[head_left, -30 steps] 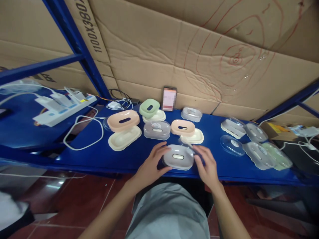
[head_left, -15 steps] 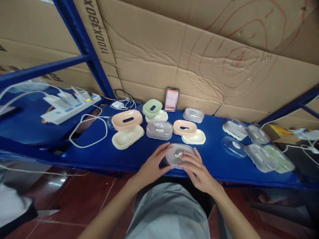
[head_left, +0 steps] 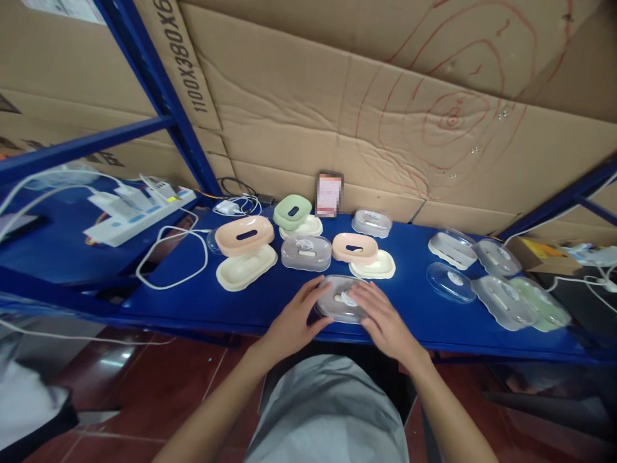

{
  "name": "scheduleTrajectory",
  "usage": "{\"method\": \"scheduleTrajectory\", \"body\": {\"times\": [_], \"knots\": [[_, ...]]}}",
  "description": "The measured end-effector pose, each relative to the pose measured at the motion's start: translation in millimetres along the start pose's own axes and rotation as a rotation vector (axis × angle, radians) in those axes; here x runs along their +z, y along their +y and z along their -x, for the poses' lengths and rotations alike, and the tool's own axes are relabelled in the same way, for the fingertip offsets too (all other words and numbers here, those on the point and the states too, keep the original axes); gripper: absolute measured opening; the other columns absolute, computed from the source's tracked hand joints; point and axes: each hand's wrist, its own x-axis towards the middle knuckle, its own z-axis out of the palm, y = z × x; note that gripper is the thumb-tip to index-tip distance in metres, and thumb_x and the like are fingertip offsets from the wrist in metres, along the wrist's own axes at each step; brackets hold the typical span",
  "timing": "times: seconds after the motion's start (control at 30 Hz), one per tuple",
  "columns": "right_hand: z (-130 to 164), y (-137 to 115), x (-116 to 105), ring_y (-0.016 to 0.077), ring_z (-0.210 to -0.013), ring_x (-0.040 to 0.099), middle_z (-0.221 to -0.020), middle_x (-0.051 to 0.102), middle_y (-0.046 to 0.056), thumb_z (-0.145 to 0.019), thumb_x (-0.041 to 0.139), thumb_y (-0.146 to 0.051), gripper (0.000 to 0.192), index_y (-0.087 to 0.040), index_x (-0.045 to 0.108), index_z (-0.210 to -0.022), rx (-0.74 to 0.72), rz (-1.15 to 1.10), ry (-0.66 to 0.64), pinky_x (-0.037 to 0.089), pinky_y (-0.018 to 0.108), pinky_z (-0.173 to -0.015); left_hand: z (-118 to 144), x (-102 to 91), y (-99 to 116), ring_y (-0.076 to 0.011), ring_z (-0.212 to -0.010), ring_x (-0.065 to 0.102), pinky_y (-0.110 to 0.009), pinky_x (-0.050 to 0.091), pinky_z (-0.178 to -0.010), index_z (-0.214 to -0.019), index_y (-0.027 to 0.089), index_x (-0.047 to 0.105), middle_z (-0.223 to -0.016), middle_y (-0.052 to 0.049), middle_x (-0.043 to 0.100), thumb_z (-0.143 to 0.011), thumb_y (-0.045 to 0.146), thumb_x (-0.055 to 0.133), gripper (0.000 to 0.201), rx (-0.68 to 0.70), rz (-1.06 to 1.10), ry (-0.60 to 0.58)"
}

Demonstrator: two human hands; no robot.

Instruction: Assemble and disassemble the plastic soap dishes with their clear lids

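A grey soap box point(head_left: 332, 303) with a clear lid and a round white sticker lies near the front edge of the blue table. Around its left end, my left hand point(head_left: 301, 318) is closed, with fingers at the back corner and thumb at the front. My right hand point(head_left: 385, 318) holds the right end, its fingers laid over the lid and partly hiding the sticker. Just behind are a covered grey soap box point(head_left: 308, 254) and a peach soap box tray point(head_left: 344, 249) that overlaps a cream base point(head_left: 383, 265).
At left, a larger peach tray point(head_left: 231, 238), a cream base point(head_left: 241, 273) and a green tray point(head_left: 289, 218) lie near a white cable point(head_left: 139, 263) and power strip point(head_left: 116, 231). A phone point(head_left: 329, 193) leans on cardboard. Several covered boxes, including a green one point(head_left: 547, 308), stand at right.
My right hand's fingers have shifted right across the lid, uncovering more of its middle. My left hand stays on the left end. The view has tilted slightly.
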Motion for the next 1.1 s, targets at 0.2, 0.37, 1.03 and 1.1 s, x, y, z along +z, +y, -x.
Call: {"method": "scheduleTrajectory", "body": {"times": [0.2, 0.37, 1.03, 1.1], "knots": [[-1.4, 58.2, -17.5, 0.0311, -0.143, 0.061, -0.148, 0.071, 0.009, -0.114, 0.042, -0.034, 0.043, -0.028, 0.064, -0.15, 0.277, 0.301, 0.005, 0.037, 0.065, -0.124, 2.3, 2.9, 0.8, -0.0306, -0.152, 0.052, -0.049, 0.05, -0.123, -0.156, 0.031, 0.048, -0.163, -0.012, 0.047, -0.096, 0.033, 0.079, 0.067, -0.029, -0.07, 0.017], [31.8, 56.9, -26.3, 0.0281, -0.135, 0.066, -0.142, 0.074, 0.01, -0.114, 0.045, -0.039, 0.04, -0.026, 0.069, -0.143, 0.344, 0.383, 0.016, 0.045, 0.054, -0.117, -10.4, 9.3, 19.2, -0.0352, -0.127, 0.065, -0.054, 0.057, -0.109, -0.138, 0.024, 0.059, -0.139, -0.013, 0.057, -0.08, 0.042, 0.095, 0.071, -0.078, -0.274, 0.077], [80.2, 33.0, -59.8, 0.0252, -0.132, 0.068, -0.136, 0.076, 0.005, -0.111, 0.055, -0.033, 0.028, -0.031, 0.07, -0.135, 0.296, 0.08, 0.073, 0.051, 0.047, -0.11, -46.7, 53.9, 71.2, -0.0352, -0.147, 0.051, -0.057, 0.037, -0.119, -0.144, 0.026, 0.06, -0.165, -0.012, 0.051, -0.106, 0.029, 0.064, 0.038, 0.39, -0.446, -0.143], [84.3, 53.1, -67.1, 0.0269, -0.137, 0.065, -0.143, 0.072, 0.007, -0.11, 0.057, -0.036, 0.031, -0.029, 0.069, -0.138, 0.34, 0.142, 0.194, 0.051, 0.048, -0.115, -41.8, 52.0, 68.6, -0.033, -0.144, 0.053, -0.058, 0.032, -0.122, -0.132, 0.023, 0.065, -0.158, -0.011, 0.058, -0.107, 0.032, 0.065, 0.027, 0.39, -0.42, -0.204]]}}
